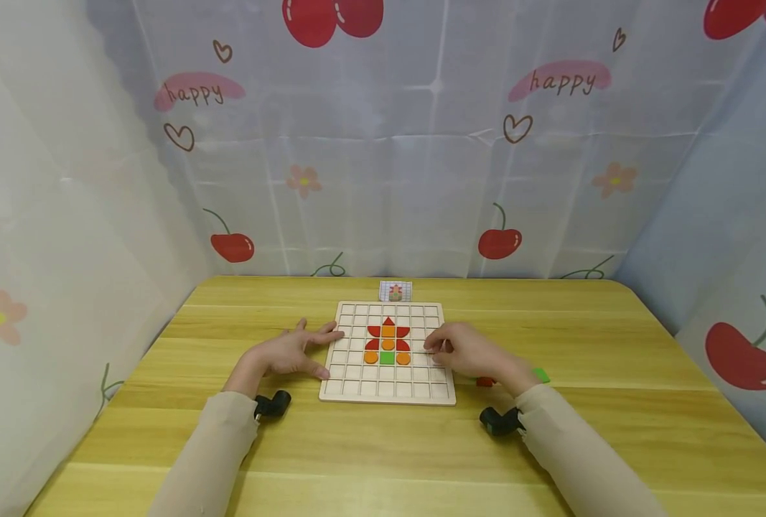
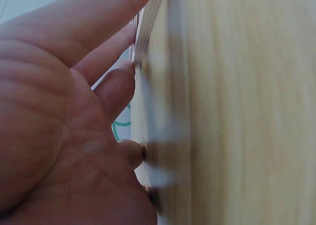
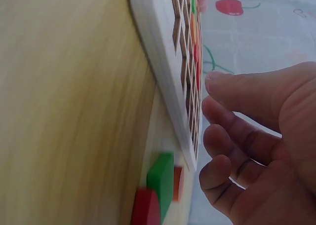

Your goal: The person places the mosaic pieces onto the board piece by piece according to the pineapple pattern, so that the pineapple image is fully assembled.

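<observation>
A pale wooden grid board (image 1: 350,388) lies flat on the table. In its middle cells sits a pattern of flat pieces: a red triangle (image 1: 388,322) at the top, red curved pieces at the sides, an orange square (image 1: 388,331), orange circles (image 1: 371,357) and a green square (image 1: 387,357). My left hand (image 1: 290,354) rests at the board's left edge, fingers spread and thumb near the lower left. Over the right-hand columns is my right hand (image 1: 466,350), fingers loosely bent. Between its thumb (image 3: 242,89) and fingers the right wrist view shows no piece.
A small picture card (image 1: 395,291) lies behind the board. Loose pieces lie right of the board, partly behind my right forearm: a green block (image 3: 162,178), a red block (image 3: 146,207) and an orange-red one (image 3: 177,183). A printed curtain (image 1: 389,208) stands behind the table.
</observation>
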Demonstrator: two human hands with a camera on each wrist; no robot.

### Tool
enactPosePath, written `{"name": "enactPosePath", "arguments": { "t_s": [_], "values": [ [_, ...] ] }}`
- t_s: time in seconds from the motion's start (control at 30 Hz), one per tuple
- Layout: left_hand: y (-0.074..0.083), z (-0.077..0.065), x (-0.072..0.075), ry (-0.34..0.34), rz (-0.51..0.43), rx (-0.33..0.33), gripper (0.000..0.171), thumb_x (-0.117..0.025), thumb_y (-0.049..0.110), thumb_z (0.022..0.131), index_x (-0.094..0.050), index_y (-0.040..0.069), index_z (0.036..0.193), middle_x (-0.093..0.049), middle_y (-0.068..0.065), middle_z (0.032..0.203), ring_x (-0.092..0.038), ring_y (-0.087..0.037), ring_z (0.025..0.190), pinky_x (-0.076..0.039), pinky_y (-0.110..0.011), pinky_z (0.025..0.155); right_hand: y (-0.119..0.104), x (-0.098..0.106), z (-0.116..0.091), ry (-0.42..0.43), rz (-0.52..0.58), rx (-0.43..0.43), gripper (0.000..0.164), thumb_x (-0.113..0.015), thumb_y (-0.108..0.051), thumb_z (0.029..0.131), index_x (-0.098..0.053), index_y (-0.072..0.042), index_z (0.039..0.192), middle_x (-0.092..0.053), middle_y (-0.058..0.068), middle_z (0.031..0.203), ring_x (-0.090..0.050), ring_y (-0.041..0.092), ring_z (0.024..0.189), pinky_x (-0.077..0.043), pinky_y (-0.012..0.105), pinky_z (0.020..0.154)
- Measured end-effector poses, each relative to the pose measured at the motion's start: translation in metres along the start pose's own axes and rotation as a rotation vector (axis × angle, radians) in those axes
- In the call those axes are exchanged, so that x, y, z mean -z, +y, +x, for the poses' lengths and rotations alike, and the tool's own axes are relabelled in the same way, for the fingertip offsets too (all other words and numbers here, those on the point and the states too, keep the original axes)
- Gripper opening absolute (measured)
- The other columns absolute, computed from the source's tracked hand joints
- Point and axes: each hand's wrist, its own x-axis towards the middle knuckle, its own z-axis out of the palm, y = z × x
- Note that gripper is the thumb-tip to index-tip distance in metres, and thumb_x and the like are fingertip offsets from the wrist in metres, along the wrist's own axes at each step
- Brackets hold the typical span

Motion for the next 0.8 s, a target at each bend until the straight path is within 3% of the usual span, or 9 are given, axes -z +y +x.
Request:
{"name": "enactPosePath", "arguments": {
  "t_s": [0.33,0.6,0.8],
  "values": [
    [0.002,-0.001,-0.001,-0.012,-0.038,-0.016,0.086,-0.083,0.04,0.084,-0.041,0.031,0.159,-0.014,0.006,0.174,0.021,-0.047,0.156,0.011,-0.076,0.117,0.023,0.014,-0.024,0.047,-0.036,0.008,0.02,-0.073,-0.004,0.093,-0.075,-0.005,0.113,-0.071,0.005,0.104,-0.06,0.016,0.089,-0.053,0.034,0.081],
    [0.005,-0.002,-0.001,-0.005,-0.029,0.0,0.084,-0.083,0.038,0.085,-0.041,0.032,0.159,-0.015,0.007,0.174,0.02,-0.046,0.157,0.009,-0.078,0.117,0.044,0.021,-0.046,0.083,-0.044,-0.004,0.02,-0.076,-0.01,0.093,-0.076,-0.01,0.113,-0.072,0.002,0.109,-0.059,0.015,0.088,-0.052,0.029,0.078],
    [0.005,-0.002,-0.001,-0.006,-0.042,0.006,0.084,-0.083,0.037,0.086,-0.041,0.032,0.159,-0.015,0.008,0.174,0.021,-0.045,0.157,0.01,-0.078,0.117,0.057,0.031,-0.065,0.095,-0.052,-0.013,0.022,-0.077,-0.012,0.092,-0.074,-0.009,0.114,-0.07,0.002,0.111,-0.061,0.021,0.098,-0.055,0.039,0.086]
  ]
}}
